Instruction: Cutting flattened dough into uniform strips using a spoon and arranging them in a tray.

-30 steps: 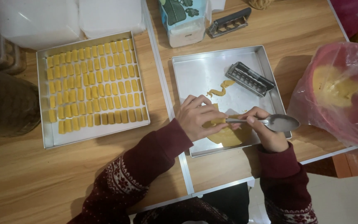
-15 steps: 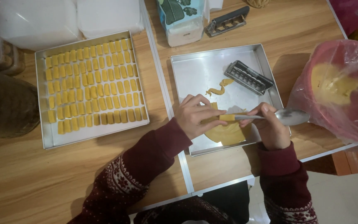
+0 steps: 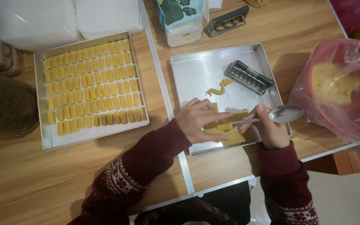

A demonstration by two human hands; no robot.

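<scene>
At the near edge of the right-hand tray (image 3: 267, 62), both hands are working one dough strip (image 3: 226, 126).
Head view: left hand (image 3: 198, 121) is pressing fingers flat on the dough slab (image 3: 234, 136), grip closed on nothing; right hand (image 3: 267, 131) is clamping a spoon (image 3: 271, 116), bowl pointing right, handle tip touching the strip. Strip is lying left-right between the hands, left one nearer.

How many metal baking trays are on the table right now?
2. The left tray holds rows of yellow dough pieces; the right tray lies under both hands, with a metal mould in it. None looks hidden.
</scene>
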